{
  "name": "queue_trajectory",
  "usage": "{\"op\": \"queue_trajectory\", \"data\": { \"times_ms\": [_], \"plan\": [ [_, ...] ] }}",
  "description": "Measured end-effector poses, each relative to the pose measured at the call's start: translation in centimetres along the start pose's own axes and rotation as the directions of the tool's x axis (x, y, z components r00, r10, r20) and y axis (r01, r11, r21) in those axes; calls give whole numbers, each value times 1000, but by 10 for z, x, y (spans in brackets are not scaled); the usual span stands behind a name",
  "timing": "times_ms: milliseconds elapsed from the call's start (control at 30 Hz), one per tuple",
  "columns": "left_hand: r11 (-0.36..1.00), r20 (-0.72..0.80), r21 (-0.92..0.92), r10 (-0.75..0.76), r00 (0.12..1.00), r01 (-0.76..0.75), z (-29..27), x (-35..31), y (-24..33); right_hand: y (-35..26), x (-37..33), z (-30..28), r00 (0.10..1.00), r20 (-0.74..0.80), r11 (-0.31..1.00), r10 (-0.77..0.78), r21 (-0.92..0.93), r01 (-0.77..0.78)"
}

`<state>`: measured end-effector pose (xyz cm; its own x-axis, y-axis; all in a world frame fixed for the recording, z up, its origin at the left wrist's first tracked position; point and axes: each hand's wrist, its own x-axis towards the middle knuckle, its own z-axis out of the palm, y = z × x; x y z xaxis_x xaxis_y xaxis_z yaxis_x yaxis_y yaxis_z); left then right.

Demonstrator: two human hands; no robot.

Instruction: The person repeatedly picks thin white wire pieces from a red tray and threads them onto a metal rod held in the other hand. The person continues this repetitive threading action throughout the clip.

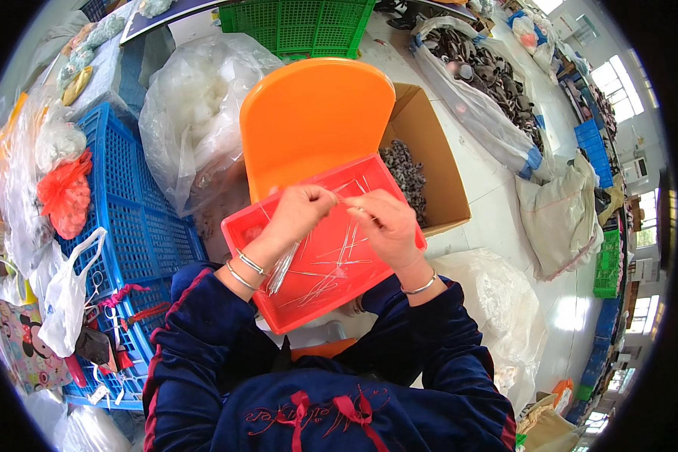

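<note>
Over a red plastic tray in front of me, both my hands are raised and close together. My left hand pinches with thumb and fingertips at the tray's far side. Facing it, my right hand is also closed in a pinch. A thin white strand seems to run between the fingertips; its ends are hidden by the fingers. Inside the tray lie many loose thin white strands, some scattered, with a denser bunch below my left wrist.
Beyond the tray stands an orange chair back. A cardboard box with grey fuzzy pieces is at its right, a clear bag of white fluff at its left. Blue crates are stacked on my left; sacks lie at right.
</note>
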<state>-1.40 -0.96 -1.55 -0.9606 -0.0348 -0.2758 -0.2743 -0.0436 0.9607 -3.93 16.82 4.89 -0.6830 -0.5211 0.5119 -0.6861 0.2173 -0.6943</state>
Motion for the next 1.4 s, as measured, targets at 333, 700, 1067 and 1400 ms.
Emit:
{"op": "queue_trajectory", "data": {
  "times_ms": [333,700,1067,1400],
  "plan": [
    [979,-3,-57,198,980,-197,-9,-8,21,45,-4,-9,756,48,754,653,56,-655],
    [887,36,134,440,897,-441,-5,-13,22,48,-9,-4,759,200,785,619,-133,-605],
    [700,99,451,577,810,-554,-2,-20,27,32,-1,5,554,506,232,661,564,-793],
    [823,72,330,466,882,-462,-3,-22,27,28,-2,5,613,487,201,622,657,-726]
  ]
}}
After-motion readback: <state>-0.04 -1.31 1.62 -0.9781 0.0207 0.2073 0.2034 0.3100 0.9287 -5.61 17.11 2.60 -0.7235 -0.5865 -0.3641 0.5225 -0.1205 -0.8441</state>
